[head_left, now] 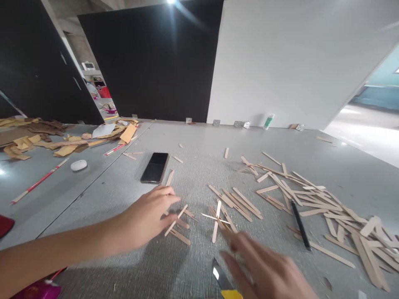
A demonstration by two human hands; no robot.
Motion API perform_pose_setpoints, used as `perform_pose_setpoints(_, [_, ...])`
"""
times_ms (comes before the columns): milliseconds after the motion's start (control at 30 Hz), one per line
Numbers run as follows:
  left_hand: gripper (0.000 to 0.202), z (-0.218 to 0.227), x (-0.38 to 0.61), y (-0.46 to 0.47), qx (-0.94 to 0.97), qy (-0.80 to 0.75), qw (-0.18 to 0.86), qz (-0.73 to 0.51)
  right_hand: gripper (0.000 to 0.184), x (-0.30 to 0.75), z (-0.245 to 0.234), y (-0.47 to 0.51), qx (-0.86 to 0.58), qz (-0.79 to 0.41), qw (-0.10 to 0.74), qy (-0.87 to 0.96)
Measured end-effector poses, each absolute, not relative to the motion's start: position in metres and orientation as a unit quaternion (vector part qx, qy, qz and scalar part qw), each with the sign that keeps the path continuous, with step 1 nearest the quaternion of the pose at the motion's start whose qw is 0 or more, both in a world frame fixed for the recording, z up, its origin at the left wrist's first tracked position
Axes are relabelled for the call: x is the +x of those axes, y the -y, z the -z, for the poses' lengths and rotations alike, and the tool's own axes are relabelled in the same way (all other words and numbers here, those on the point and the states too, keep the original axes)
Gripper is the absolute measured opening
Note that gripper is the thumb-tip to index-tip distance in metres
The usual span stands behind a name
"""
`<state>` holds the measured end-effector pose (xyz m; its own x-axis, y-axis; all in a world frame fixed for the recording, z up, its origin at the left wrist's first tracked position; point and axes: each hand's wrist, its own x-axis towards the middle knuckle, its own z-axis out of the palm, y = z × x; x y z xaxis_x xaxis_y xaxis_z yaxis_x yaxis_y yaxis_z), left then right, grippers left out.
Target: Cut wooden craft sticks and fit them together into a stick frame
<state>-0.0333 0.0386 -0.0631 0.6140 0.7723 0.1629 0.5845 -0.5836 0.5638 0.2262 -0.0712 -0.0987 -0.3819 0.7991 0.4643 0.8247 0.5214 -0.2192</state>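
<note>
My left hand (pixel 152 211) hovers low over the table, thumb and fingers apart. Beside its thumb, a thin wooden craft stick (pixel 176 221) lies across several others. My right hand (pixel 264 265), slightly blurred, has its thumb and forefinger spread with nothing between them. Just left of it lies a utility knife (pixel 231 294) with a yellow body and its blade out; part of it is hidden by the hand. Ahead of the right fingertips, a pale craft stick (pixel 216 226) is crossed by a narrow sliver of wood. More craft sticks (pixel 238 203) lie behind these.
A phone (pixel 155 167) lies past my left hand. A large heap of craft sticks (pixel 324 203) spreads at right, with a black pen (pixel 301 226) on it. Cardboard scraps (pixel 71 141), a white case (pixel 79 165) and a red-striped stick (pixel 40 181) are at left. Upright panels (pixel 264 58) stand behind.
</note>
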Motion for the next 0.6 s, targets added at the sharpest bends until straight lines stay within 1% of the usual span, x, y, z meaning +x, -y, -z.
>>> perform_pose_setpoints(67, [0.014, 0.077, -0.033, -0.045, 0.862, -0.407, 0.229, -0.198, 0.030, 0.233, 0.093, 0.061, -0.577, -0.007, 0.261, 0.774])
perform_pose_setpoints(133, [0.003, 0.086, -0.032, -0.044, 0.860, -0.407, 0.246, -0.184, 0.027, 0.235, 0.090, 0.051, -0.618, -0.093, 0.243, 0.742])
perform_pose_setpoints(200, [0.004, 0.090, -0.030, -0.043, 0.858, -0.407, 0.257, -0.182, 0.017, 0.233, 0.090, 0.043, -0.615, -0.176, 0.242, 0.730])
perform_pose_setpoints(233, [0.007, 0.091, -0.030, -0.043, 0.857, -0.403, 0.265, -0.181, 0.014, 0.232, 0.090, 0.040, -0.610, -0.197, 0.250, 0.726])
perform_pose_setpoints(333, [0.013, 0.090, -0.030, -0.045, 0.850, -0.401, 0.290, -0.181, 0.022, 0.230, 0.089, 0.036, -0.608, -0.188, 0.288, 0.716])
perform_pose_setpoints(467, [0.009, 0.074, -0.031, -0.044, 0.832, -0.408, 0.320, -0.200, 0.019, 0.229, 0.071, 0.042, -0.593, -0.178, 0.374, 0.691])
perform_pose_setpoints(533, [0.007, 0.060, -0.029, -0.040, 0.805, -0.400, 0.377, -0.223, 0.016, 0.226, 0.059, 0.048, -0.588, -0.176, 0.416, 0.671])
perform_pose_setpoints(600, [0.010, 0.047, -0.026, -0.033, 0.765, -0.378, 0.455, -0.255, 0.012, 0.221, 0.049, 0.054, -0.581, -0.151, 0.448, 0.662])
